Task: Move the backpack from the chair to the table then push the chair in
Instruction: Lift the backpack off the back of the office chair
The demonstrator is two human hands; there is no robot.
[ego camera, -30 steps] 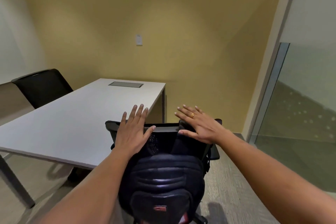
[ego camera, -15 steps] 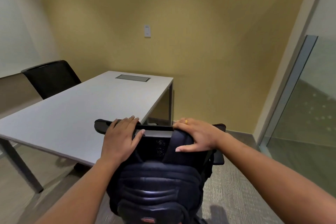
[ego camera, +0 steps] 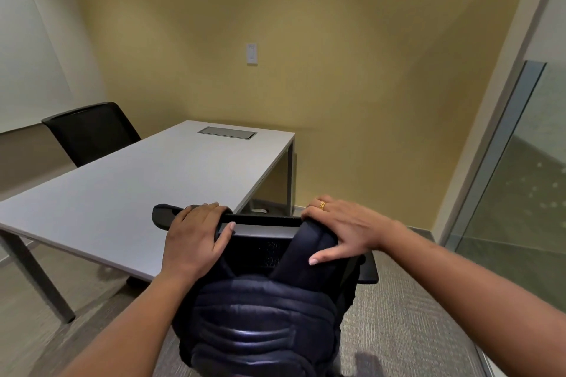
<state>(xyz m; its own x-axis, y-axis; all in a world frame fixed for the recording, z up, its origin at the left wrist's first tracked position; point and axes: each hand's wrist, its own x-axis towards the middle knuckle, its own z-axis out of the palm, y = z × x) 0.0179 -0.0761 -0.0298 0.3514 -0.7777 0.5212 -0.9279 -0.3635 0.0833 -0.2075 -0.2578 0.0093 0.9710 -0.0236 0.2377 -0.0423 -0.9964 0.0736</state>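
A dark navy padded backpack point(ego camera: 260, 324) hangs against the back of a black mesh chair point(ego camera: 263, 228), its two shoulder straps looped over the top of the backrest. My left hand point(ego camera: 196, 239) is closed over the left strap at the backrest's top edge. My right hand point(ego camera: 343, 226), with a gold ring, curls over the right strap, thumb pressed on its padded face. The grey table point(ego camera: 122, 193) stands just beyond the chair to the left. The chair's seat and base are hidden under the backpack.
A second black chair point(ego camera: 92, 131) sits at the table's far left side. A metal cable hatch point(ego camera: 226, 132) is set in the far end of the tabletop. A yellow wall with a switch point(ego camera: 251, 53) is ahead, and a glass partition point(ego camera: 520, 193) is on the right. Grey carpet lies below.
Both hands came down from hovering flat above the backrest and closed over the backpack's straps. The view moved slightly closer and lower.
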